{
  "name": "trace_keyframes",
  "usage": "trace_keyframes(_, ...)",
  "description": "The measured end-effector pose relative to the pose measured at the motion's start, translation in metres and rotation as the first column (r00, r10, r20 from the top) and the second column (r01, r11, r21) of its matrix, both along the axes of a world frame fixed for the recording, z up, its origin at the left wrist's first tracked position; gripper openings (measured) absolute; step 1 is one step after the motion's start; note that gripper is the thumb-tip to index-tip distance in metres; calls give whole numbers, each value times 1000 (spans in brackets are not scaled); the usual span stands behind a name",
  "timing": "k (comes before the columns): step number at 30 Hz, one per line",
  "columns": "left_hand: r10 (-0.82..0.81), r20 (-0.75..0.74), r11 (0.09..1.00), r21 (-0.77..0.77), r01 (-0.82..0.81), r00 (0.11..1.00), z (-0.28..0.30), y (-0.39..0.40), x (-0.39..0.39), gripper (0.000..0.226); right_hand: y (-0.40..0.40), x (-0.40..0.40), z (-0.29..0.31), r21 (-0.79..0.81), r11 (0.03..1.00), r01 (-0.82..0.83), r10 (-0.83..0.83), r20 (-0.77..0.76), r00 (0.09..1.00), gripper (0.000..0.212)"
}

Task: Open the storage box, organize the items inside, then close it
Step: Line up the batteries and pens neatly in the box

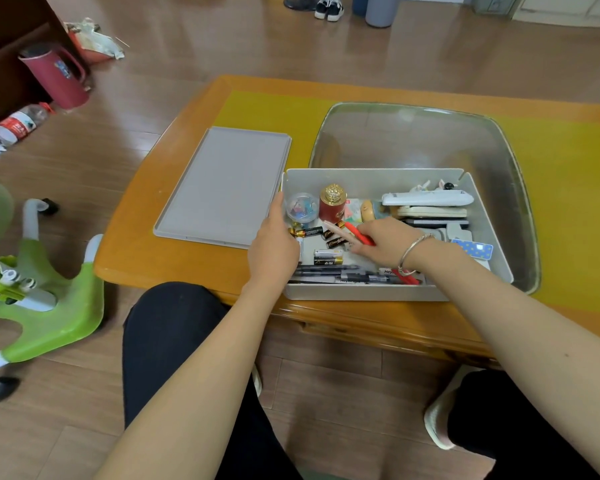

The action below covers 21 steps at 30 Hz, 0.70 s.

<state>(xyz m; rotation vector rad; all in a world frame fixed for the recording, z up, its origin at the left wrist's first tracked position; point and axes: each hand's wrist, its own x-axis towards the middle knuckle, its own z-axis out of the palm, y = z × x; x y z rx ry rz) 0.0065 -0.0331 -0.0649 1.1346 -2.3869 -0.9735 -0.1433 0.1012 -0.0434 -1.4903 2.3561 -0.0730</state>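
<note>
The grey storage box (371,180) stands open on the table's near edge, and its flat grey lid (222,188) lies to the left of it. Inside are several batteries (327,257), black pens (336,275) along the front wall, a red jar with a gold cap (332,202), a clear round case (302,206) and white remotes (426,199). My left hand (274,244) grips the box's left wall. My right hand (385,242) is inside the box and holds a red pen (357,233) over the batteries.
The box sits on an orange wooden table (146,258) with a yellow mat (267,112), partly on a clear glass tray (416,136). A green child's chair (39,299), a red jug (58,76) and a plastic bottle (18,124) are on the floor at left.
</note>
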Motion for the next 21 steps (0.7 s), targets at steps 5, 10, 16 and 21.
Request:
trace_keyframes(5, 23, -72, 999, 46, -20, 997, 0, 0, 3, 53, -16, 13, 3, 36, 996, -82, 79, 78, 994, 37)
trace_keyframes(10, 30, -122, 997, 74, -21, 992, 0, 0, 4, 50, -30, 17, -10, 54, 993, -104, 106, -26, 994, 22)
trace_keyframes(16, 45, -157, 994, 102, -29, 987, -3, -1, 3, 50, -37, 16, -18, 159, 975, -153, 185, -213, 959, 40)
trace_keyframes(21, 69, -271, 978, 209, -12, 960, -6, -2, 2, 49, -45, 22, -18, 222, 957, -189, 248, -277, 928, 35)
